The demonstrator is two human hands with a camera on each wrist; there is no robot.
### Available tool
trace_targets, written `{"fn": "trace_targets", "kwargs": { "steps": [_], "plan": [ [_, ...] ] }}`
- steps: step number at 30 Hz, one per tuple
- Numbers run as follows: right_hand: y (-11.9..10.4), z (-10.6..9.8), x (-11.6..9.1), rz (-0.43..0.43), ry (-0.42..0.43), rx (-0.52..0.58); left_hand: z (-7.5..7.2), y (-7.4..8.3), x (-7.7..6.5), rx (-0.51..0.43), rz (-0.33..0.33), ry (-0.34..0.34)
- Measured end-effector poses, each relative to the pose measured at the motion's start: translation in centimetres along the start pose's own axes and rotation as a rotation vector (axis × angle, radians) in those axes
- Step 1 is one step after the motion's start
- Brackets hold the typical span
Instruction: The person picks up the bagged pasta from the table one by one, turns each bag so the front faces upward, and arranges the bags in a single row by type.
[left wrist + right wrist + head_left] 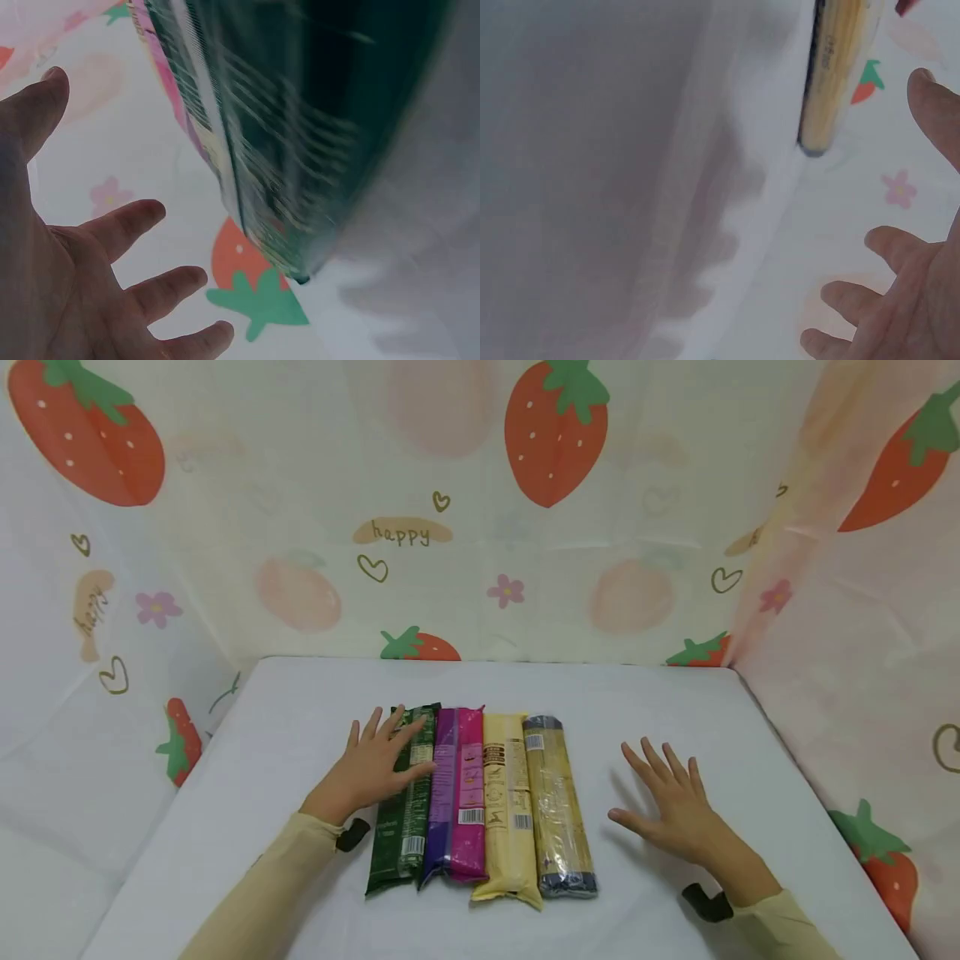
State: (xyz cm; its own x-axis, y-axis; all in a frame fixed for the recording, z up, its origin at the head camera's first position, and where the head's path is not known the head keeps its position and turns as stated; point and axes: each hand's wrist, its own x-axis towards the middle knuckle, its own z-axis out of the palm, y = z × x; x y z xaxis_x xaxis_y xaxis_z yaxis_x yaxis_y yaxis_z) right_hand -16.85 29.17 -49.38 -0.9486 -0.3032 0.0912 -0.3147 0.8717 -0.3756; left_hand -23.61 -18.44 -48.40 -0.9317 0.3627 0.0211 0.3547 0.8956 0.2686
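Note:
Several long packets lie side by side in the head view: a dark green packet point(394, 835), a purple and pink packet point(456, 802), a pale yellow packet point(510, 827) and a clear packet of yellowish dried noodles point(558, 802). My left hand point(367, 777) is over the green packet with its fingers spread, overlapping its upper part. In the left wrist view the green packet point(300, 112) stands apart from those fingers. To the right of the noodle packet, my right hand point(678, 810) hovers above the table, fingers spread, holding nothing; its shadow falls on the cloth.
The packets rest on a white-covered table point(630, 702). A curtain point(480, 635) printed with strawberries, flowers and hearts encloses the back and both sides. Each wrist wears a black strap, such as the right strap point(707, 903).

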Motion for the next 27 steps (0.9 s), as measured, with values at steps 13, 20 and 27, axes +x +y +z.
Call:
{"fn": "trace_targets", "kwargs": {
  "steps": [13,20,27],
  "plan": [
    [-2.1,0.9,0.4,-0.058,-0.022,0.006,0.0,3.1,2.4,0.013,0.084,-0.037],
    [-3.2,1.1,0.3,-0.085,-0.034,0.015,0.1,4.3,4.0,0.025,0.125,-0.047],
    [-3.9,1.8,0.0,-0.119,-0.05,0.026,0.3,6.0,5.9,0.009,0.17,-0.099]
  ]
}}
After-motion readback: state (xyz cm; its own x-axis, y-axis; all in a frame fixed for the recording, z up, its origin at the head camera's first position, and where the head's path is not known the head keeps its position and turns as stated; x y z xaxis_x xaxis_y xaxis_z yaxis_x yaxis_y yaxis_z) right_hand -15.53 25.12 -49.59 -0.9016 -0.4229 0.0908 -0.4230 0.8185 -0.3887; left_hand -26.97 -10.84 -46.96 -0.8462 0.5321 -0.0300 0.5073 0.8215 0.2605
